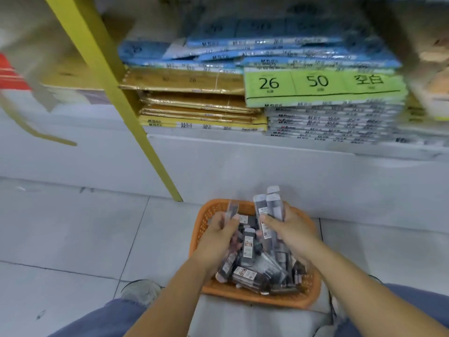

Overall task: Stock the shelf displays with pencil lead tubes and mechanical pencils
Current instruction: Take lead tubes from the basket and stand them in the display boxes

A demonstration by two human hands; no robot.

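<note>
The fingers of your right hand clasp a bundle of lead tubes upright; your left hand pinches a single tube. Both hover over the orange basket holding the other tubes. Risk: smooth tubes may slip from the crowded right grip on the way to the shelf.

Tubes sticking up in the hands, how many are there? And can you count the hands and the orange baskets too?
lead tubes sticking up from the hands: 4 (1 in the left hand, 3 showing in the right hand)
hands: 2
orange basket: 1
total: 7
The tubes piled in the basket are too jumbled to count.
</note>
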